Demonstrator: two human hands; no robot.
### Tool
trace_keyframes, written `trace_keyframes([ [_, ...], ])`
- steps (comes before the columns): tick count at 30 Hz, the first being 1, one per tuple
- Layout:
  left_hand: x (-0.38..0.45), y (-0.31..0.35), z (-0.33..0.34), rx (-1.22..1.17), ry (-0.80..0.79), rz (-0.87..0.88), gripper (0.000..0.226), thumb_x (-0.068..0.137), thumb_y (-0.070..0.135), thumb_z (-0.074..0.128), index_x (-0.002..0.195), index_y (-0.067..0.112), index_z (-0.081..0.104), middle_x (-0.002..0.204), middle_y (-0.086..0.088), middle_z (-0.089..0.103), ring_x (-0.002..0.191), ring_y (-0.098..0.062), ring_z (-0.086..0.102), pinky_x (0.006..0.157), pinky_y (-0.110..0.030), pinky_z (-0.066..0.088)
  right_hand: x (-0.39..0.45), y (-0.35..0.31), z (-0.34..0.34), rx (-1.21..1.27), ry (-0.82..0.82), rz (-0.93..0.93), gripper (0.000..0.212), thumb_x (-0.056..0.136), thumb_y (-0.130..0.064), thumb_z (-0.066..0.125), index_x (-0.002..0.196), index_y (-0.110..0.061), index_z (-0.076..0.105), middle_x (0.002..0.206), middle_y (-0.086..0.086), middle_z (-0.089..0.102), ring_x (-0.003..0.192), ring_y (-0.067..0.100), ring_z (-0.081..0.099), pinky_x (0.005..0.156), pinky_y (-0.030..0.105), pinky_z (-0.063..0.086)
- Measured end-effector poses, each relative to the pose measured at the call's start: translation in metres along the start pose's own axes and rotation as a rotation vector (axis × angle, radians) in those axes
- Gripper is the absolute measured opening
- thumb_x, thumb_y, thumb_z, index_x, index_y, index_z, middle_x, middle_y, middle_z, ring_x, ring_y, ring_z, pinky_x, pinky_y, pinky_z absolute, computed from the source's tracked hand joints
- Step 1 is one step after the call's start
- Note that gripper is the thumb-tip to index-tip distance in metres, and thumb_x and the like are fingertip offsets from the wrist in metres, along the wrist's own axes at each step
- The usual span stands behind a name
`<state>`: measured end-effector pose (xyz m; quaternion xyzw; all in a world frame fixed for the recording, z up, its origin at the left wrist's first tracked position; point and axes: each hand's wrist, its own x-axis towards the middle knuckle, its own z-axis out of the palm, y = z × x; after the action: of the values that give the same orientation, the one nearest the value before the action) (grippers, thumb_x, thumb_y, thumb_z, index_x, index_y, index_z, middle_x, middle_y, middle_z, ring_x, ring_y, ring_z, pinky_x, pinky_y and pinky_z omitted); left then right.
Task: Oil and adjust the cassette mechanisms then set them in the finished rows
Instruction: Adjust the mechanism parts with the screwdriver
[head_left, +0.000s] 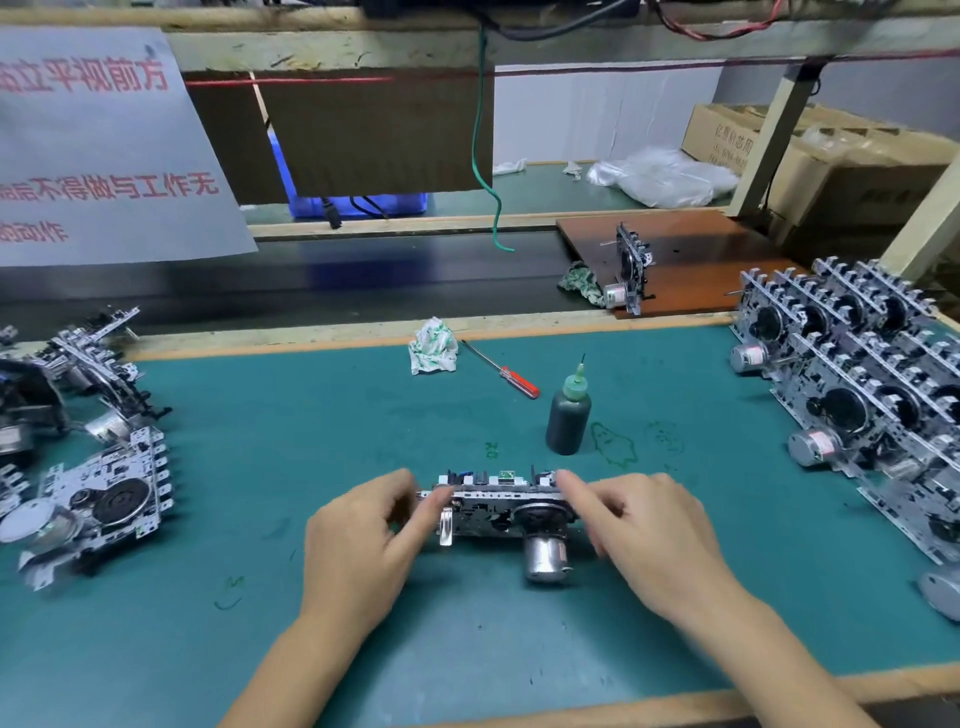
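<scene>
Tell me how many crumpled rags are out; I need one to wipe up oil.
2. One crumpled white rag lies at the mat's far edge, left of the red-handled screwdriver. A green-patterned rag sits by the brown board. Others may be hidden.

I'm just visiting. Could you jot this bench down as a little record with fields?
Work in hand: cassette mechanism, standing on edge on the green mat
Left hand: grips its left end
Right hand: grips its right end
Oil bottle: upright behind it
Screwdriver: lying on mat
Finished rows: right side
Waiting pile: left side
</scene>
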<state>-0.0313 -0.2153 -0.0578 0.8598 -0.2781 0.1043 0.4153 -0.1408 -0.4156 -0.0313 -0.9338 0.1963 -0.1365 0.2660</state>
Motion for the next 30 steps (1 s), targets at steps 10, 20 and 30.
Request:
trace_keyframes([
  [10, 0.029, 0.037, 0.002, -0.243, -0.281, 0.272, 0.027, 0.086, 0.048, 0.051, 0.104, 0.038, 0.068, 0.118, 0.021, 0.057, 0.118, -0.002, 0.046, 0.1, -0.018, 0.031, 0.015, 0.011, 0.009, 0.561, -0.201, -0.179, 0.032, 0.068, -0.026, 0.078, 0.094, -0.036, 0.062, 0.094, -0.016, 0.065, 0.093, 0.004, 0.06, 0.082, 0.012, 0.041],
  [20, 0.03, 0.031, 0.019, -0.309, -0.292, 0.264, 0.017, 0.086, 0.028, 0.06, 0.092, 0.03, 0.076, 0.102, 0.026, 0.067, 0.115, 0.001, 0.05, 0.096, -0.013, 0.036, 0.015, 0.009, 0.018, 0.747, -0.173, -0.075, 0.026, 0.06, -0.02, 0.08, 0.083, -0.022, 0.067, 0.076, -0.004, 0.069, 0.071, 0.008, 0.063, 0.07, 0.015, 0.047],
  [30, 0.029, 0.031, 0.018, -0.352, -0.318, 0.213, 0.018, 0.086, 0.027, 0.059, 0.092, 0.032, 0.076, 0.113, 0.028, 0.064, 0.126, 0.004, 0.043, 0.099, -0.011, 0.033, 0.014, 0.009, 0.013, 0.695, -0.211, -0.075, 0.03, 0.06, -0.032, 0.08, 0.089, -0.033, 0.069, 0.088, -0.01, 0.069, 0.086, 0.005, 0.064, 0.082, 0.019, 0.047],
])
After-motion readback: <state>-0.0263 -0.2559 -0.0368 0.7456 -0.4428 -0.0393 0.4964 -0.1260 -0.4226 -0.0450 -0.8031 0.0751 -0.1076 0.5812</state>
